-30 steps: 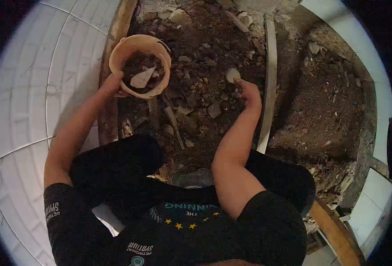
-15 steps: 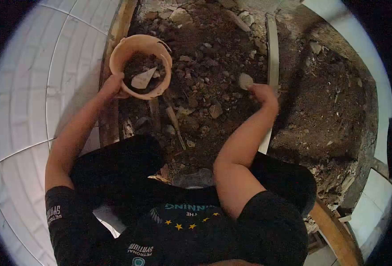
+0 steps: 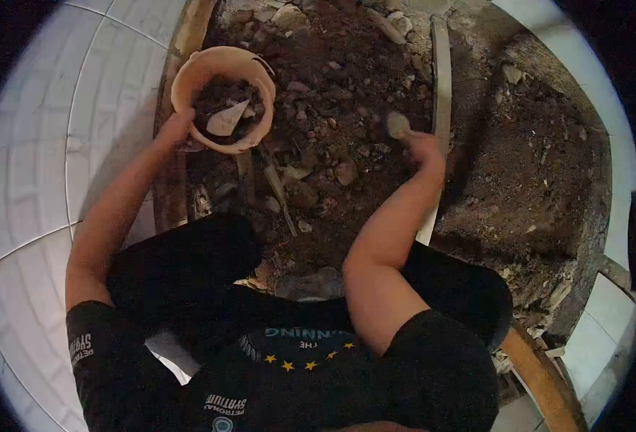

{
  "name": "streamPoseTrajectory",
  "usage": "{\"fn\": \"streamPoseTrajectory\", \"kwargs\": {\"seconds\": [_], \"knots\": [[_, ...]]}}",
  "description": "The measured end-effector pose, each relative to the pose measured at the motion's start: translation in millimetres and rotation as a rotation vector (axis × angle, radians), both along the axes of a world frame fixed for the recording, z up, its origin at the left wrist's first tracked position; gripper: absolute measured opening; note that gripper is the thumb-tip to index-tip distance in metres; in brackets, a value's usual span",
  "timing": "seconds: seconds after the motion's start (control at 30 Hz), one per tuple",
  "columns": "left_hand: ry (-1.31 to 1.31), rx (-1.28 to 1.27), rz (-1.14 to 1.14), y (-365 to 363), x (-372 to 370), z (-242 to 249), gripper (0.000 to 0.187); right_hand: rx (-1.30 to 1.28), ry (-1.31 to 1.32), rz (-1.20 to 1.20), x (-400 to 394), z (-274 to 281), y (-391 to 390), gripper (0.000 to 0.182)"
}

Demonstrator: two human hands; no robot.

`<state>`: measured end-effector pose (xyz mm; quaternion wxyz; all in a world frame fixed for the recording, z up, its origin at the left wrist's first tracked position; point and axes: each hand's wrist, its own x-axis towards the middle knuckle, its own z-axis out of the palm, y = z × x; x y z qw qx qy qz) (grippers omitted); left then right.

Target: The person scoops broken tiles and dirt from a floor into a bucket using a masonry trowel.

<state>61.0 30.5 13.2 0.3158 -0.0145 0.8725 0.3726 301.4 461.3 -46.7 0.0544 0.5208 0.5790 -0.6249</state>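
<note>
At the upper left, my left hand (image 3: pixel 177 128) grips the near-left rim of a pale orange bucket (image 3: pixel 188 75) with a broken edge. Dark soil, rubble and a pale pointed tile shard (image 3: pixel 226 120) lie in the bucket. On the right, my right hand (image 3: pixel 421 148) has its fingers closed on a rounded pale stone (image 3: pixel 397 124), held over the rubble-strewn soil (image 3: pixel 332 129). The fingertips around the stone are partly blurred.
A long wooden strip (image 3: pixel 442 86) runs just right of my right hand. Beside the bucket, a wooden board (image 3: pixel 197 25) borders the white tiled surface (image 3: pixel 26 151). A narrow stick (image 3: pixel 280 196) lies in the dirt below the bucket. Bare soil (image 3: pixel 519 187) continues at right.
In the picture, the bucket and my left hand have shifted slightly up and left, along with much of the scene. My right hand and the stone have moved slightly.
</note>
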Motion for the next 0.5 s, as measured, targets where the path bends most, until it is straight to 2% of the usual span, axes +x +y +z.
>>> {"fn": "streamPoseTrajectory", "kwargs": {"seconds": [0.1,0.2,0.3,0.4,0.5], "knots": [[-0.063,-0.088,0.077,6,4,9,0.040,-0.006,0.004,-0.009,6,4,10,0.036],[-0.112,-0.065,0.045,5,3,9,0.039,-0.013,-0.002,-0.002,6,4,10,0.036],[0.039,0.038,0.001,-6,-1,-4,0.037,-0.005,-0.024,0.012,-4,-6,-3,0.036],[-0.146,0.132,0.022,-9,-9,-10,0.036,0.001,-0.032,0.027,-13,-11,-12,0.036],[-0.162,0.141,0.021,-5,-1,0,0.034,-0.008,-0.032,0.038,-15,-11,-13,0.036]]}}
